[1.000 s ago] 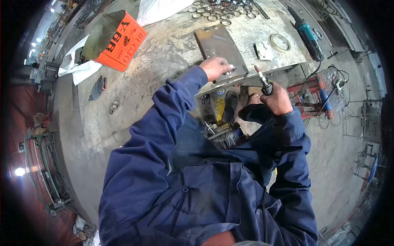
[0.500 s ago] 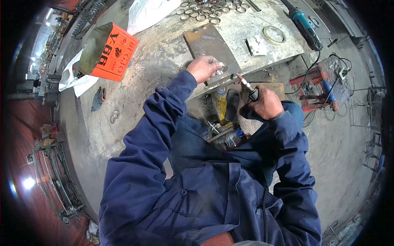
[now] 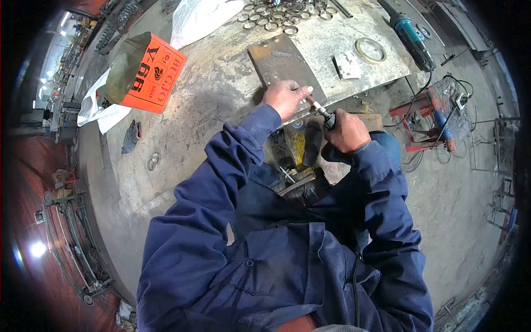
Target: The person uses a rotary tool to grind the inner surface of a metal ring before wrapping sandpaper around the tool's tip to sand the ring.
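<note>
My right hand (image 3: 349, 133) is wrapped round a slim die grinder (image 3: 323, 110), its narrow reddish tip pointing up and left. Just left of that tip, my left hand (image 3: 285, 98) is closed in a pinch over the near edge of a dark steel plate (image 3: 287, 61). What it pinches looks like a small metal ring, mostly hidden by the fingers now. The tool's tip meets the left fingertips; whether it touches the ring cannot be seen. The plate lies flat on the worn workbench (image 3: 204, 83).
Several small metal rings (image 3: 271, 26) lie at the bench's far side. Right of the plate are a pale block (image 3: 347, 65), a larger ring (image 3: 370, 51) and a teal angle grinder (image 3: 408, 34). An orange tin (image 3: 157, 74) stands left, near a dark glove (image 3: 131, 138) and loose rings (image 3: 153, 161).
My left hand has moved right and slightly down, turning so the shiny piece is hidden. My right hand has shifted left and up with the die grinder, bringing its tip to the left fingers.
</note>
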`<state>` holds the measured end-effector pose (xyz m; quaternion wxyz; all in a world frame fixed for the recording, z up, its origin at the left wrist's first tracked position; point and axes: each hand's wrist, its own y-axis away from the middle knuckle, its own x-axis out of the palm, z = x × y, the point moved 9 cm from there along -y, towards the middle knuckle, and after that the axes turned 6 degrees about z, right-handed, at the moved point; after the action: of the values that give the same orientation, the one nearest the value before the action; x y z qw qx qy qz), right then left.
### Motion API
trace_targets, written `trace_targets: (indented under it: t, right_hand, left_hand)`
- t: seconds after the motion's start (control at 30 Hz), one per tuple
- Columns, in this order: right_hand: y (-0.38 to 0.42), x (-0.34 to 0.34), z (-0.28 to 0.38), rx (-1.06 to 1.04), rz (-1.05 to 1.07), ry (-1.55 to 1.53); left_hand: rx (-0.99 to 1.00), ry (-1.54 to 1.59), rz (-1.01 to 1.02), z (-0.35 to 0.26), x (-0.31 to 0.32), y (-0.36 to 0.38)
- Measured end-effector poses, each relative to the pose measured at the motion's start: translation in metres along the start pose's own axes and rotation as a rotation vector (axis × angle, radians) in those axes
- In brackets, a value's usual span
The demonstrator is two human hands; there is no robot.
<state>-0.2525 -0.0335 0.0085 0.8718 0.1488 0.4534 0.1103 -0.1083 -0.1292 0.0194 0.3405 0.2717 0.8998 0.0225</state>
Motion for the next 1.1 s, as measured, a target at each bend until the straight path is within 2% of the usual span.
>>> trace_targets:
  t: [0.23, 0.4, 0.63, 0.7, 0.93, 1.0, 1.1]
  right_hand:
    - [-0.013, 0.005, 0.001, 0.008, 0.002, 0.035]
    - [-0.009, 0.005, 0.007, 0.020, -0.008, 0.080]
    - [-0.009, 0.012, 0.010, -0.028, -0.010, 0.073]
    - [-0.009, 0.014, 0.010, -0.034, -0.008, 0.074]
    - [-0.007, 0.021, 0.020, -0.055, -0.002, 0.092]
    - [-0.007, 0.020, 0.021, -0.058, 0.000, 0.101]
    - [-0.010, 0.017, 0.018, -0.061, 0.006, 0.080]
  left_hand:
    - [-0.066, 0.077, -0.009, 0.008, 0.004, 0.008]
    - [-0.010, 0.187, -0.051, 0.016, 0.007, 0.011]
    - [-0.080, 0.327, -0.008, 0.029, 0.014, 0.019]
    - [0.051, 0.341, -0.075, 0.023, 0.010, 0.019]
    - [-0.006, 0.301, -0.107, 0.028, 0.007, 0.030]
    - [-0.032, 0.370, -0.136, 0.029, 0.004, 0.030]
    - [0.012, 0.352, -0.158, 0.014, -0.004, 0.039]
